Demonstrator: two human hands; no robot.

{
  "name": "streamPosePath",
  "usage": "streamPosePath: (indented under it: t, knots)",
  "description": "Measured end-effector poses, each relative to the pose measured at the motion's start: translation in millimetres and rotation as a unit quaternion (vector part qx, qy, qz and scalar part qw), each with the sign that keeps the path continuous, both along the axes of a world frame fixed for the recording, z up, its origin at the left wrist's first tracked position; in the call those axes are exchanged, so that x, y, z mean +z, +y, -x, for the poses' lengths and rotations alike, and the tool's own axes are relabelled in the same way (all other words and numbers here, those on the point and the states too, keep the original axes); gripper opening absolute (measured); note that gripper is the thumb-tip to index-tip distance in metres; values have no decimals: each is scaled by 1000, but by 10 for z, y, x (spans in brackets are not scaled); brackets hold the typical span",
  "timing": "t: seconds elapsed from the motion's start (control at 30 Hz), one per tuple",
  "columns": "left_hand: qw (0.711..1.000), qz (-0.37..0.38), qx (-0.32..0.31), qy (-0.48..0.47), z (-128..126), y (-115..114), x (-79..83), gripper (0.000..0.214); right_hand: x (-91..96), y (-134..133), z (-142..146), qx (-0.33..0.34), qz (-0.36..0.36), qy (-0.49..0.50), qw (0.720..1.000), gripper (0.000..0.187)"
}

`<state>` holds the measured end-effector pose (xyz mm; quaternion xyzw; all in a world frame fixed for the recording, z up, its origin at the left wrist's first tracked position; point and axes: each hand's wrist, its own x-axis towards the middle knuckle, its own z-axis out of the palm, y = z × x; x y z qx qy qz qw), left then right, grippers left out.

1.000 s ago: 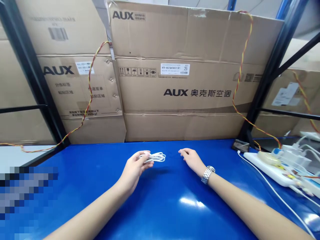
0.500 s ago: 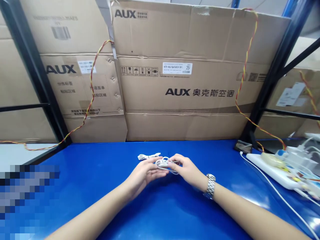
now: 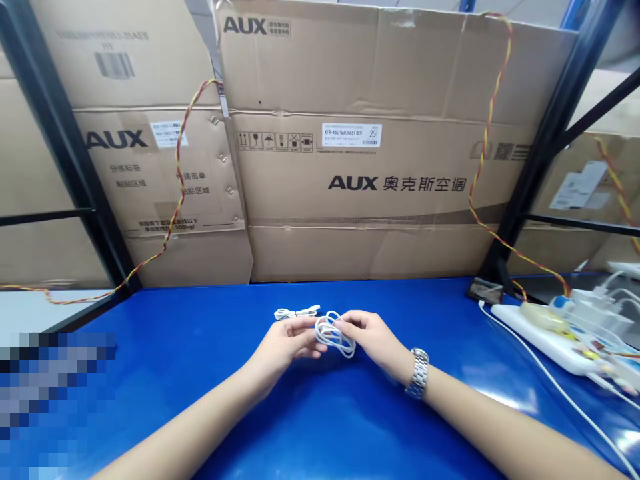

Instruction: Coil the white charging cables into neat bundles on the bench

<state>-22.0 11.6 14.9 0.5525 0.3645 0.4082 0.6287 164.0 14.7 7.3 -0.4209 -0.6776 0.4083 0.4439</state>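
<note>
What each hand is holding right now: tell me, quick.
Left hand: fingertips at the edge of the coiled white cable; whether it grips cannot be told.
Right hand: closed, pinching the same cable.

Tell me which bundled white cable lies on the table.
The dark-tied bundle, just beyond the left hand; the looser coil is pinched in the right hand.

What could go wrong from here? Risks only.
1. The white cable coil has loose, spread loops and is held near its edges by the left hand and right hand, so a loop might slip free or tangle.
2. The second cable bundle lies on the blue table just beyond the left hand, so a stray finger or loop might nudge or snag it.
</note>
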Motion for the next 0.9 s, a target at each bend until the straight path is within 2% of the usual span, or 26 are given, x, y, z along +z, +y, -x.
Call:
streamPosePath:
  t: [0.23,0.37,0.47,0.53,0.63,0.7,0.77,0.9]
  knots:
    - [998,-51,6,23,-33,-28,27,33,-11,-44,22,28,-1,30,999,23]
    - [999,-39,26,26,-19,-42,36,32,36,-120,48,38,-74,-33,996,17]
    - [998,-39,51,13,-1,-22,17,34,67,-170,56,35,-152,-76,985,13]
    - [998,-37,53,-5,5,-12,15,33,77,-191,54,48,-179,-89,979,12]
    - [997,-48,59,-17,6,-15,36,28,89,-208,49,81,-170,-96,977,14]
    - [996,-62,64,-2,4,-26,56,26,98,-209,47,94,-152,-89,980,23]
    - [993,-89,69,33,-1,-40,71,24,102,-202,49,76,-130,-66,986,27]
    - [984,-131,84,90,-22,-66,86,21,82,-177,62,24,-90,-41,995,17]
